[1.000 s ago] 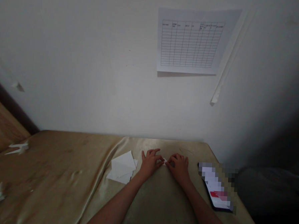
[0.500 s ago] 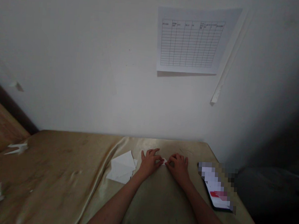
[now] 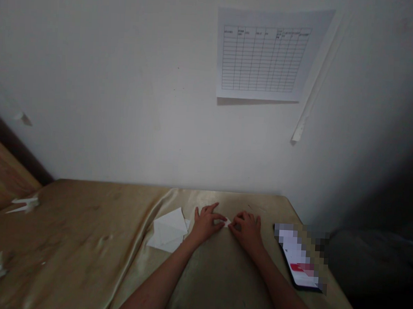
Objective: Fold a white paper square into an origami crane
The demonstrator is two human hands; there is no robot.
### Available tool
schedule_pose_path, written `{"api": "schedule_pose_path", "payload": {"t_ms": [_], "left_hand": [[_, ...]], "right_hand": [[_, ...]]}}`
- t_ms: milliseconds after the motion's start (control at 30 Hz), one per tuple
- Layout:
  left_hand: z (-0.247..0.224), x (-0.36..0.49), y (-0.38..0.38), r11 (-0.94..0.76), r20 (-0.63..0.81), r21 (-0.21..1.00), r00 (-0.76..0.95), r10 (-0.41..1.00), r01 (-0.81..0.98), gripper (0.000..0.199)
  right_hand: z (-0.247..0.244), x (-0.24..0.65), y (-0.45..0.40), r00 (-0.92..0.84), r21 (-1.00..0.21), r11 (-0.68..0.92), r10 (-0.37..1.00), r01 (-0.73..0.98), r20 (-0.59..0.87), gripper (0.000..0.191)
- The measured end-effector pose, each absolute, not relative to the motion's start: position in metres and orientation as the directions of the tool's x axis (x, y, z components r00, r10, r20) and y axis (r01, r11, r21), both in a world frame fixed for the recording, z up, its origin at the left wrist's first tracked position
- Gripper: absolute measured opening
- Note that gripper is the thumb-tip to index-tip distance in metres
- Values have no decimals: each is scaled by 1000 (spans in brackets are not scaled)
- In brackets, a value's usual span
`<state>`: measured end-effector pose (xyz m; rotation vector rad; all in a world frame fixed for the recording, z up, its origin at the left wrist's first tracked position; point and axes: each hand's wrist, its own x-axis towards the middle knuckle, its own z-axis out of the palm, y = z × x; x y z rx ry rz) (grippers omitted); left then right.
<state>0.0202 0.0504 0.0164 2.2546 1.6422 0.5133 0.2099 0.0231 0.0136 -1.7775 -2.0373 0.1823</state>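
Note:
A small piece of white folded paper point(image 3: 227, 223) is pinched between my two hands, low over the cloth-covered table. My left hand point(image 3: 206, 223) grips its left side between thumb and forefinger, the other fingers raised and spread. On its right side, my right hand point(image 3: 247, 228) holds it with thumb and forefinger, remaining fingers bent. Most of the paper's edges are hidden by my fingertips. Several white paper sheets point(image 3: 169, 230) lie overlapping just left of my left hand, partly behind the forearm.
A phone point(image 3: 298, 260) with a lit, partly blurred screen lies right of my right arm. Folded white paper shapes point(image 3: 25, 203) rest at the far left of the gold cloth point(image 3: 84, 240). A printed table sheet point(image 3: 263, 60) hangs on the wall behind.
My fingers have shifted very slightly on the small paper. My left forefinger looks a little straighter; both hands stay in the same place.

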Motion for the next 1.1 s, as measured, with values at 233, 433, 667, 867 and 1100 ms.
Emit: {"api": "schedule_pose_path", "payload": {"t_ms": [233,433,667,867,1100], "left_hand": [[16,21,51,-287,101,439,270,957,851,24],[17,21,51,-290,106,443,271,957,848,23],[19,22,52,-271,92,451,258,962,850,24],[16,22,53,-271,112,453,247,962,849,19],[14,23,53,-278,141,450,239,961,849,16]], "right_hand": [[14,209,23,-80,-377,166,969,911,234,18],[9,202,27,-7,-385,102,971,917,240,18],[6,203,30,-3,-404,88,978,911,206,16],[7,203,29,-5,-408,90,979,909,203,13],[8,206,26,-32,-421,123,975,898,218,14]]}}
